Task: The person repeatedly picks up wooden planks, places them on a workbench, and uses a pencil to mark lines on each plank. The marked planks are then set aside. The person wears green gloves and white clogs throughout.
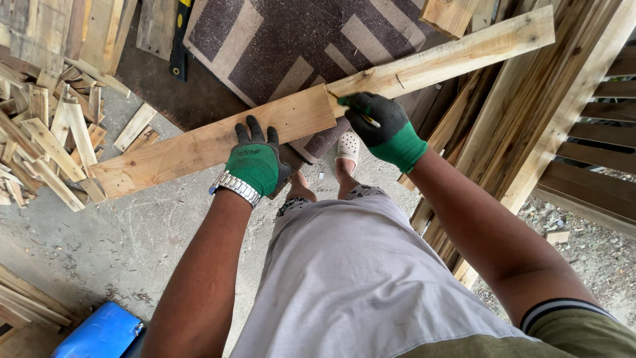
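Two pale wooden planks lie stacked, slanting from lower left to upper right. The shorter upper plank [199, 146] ends near the middle, on top of the longer plank [457, 53]. My left hand [255, 162], in a green and black glove with a metal watch at the wrist, presses flat on the shorter plank. My right hand [381, 126], gloved the same way, grips a pencil [354, 113] whose tip touches the longer plank right at the short plank's end.
A pile of wood offcuts [46, 132] lies at the left. A patterned mat [291, 40] is under the planks. Stacked boards and a slatted frame [543, 126] stand at the right. A blue container [99, 335] sits at the lower left on the concrete floor.
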Tool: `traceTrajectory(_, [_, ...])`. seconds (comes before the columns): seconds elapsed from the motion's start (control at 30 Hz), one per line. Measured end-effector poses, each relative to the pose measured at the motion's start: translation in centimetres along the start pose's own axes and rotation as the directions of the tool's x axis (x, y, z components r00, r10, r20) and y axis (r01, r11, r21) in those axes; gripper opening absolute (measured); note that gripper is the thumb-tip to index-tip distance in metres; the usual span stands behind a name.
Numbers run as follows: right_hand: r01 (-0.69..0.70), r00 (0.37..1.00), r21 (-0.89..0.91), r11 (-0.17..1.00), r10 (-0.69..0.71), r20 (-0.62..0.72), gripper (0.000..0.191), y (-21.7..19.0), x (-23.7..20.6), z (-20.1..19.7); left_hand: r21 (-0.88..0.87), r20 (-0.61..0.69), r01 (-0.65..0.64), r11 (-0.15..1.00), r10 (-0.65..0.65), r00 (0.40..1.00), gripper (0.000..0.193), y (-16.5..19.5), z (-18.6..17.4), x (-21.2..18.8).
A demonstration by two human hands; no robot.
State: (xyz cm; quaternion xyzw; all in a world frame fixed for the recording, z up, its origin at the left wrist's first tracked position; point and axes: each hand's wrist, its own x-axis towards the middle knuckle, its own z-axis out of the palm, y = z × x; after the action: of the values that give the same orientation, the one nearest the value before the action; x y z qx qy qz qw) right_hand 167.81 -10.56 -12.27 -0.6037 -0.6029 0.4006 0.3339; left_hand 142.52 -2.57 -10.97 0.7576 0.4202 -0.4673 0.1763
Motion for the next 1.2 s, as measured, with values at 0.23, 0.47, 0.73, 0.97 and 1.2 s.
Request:
traceTrajectory(0.23, [-0.234,0.934,-0.408,0.883,0.320,0.156,0.034,-0.9,0.9,-1.3,-0.038,-0.416,-0.122,0.992,0.095,0.904,0.071,-3.1,3.8,0.9])
traceTrajectory(0.47, [0.031,0.990,-0.704,0.710,0.074,0.119,0.076,1.1,4.4,2.9,-0.121,-0.679,-0.151,0.981,0.030,0.734,0.119,-10.2,6.1,1.1])
traceTrajectory(0.73, [-0.086,0.995,-0.675,0.733,0.102,-0.016,0.061,-2.5,-4.4,3.3,-0.178,-0.830,-0.399,0.900,0.080,0.552,0.092,-20.2,6.5,-3.8])
traceTrajectory(0.97, [-0.566,0.825,-0.514,0.645,0.435,-0.361,0.079,-4.9,-25.5,0.6,-0.211,-0.916,-0.427,0.880,-0.025,0.401,0.117,-30.0,4.6,-5.7])
traceTrajectory(1.2, [-0.970,0.228,-0.052,0.239,0.805,-0.547,0.089,-5.5,-49.3,7.0,-0.267,-0.870,-0.470,0.841,0.000,0.493,0.121,-25.1,2.3,-3.0])
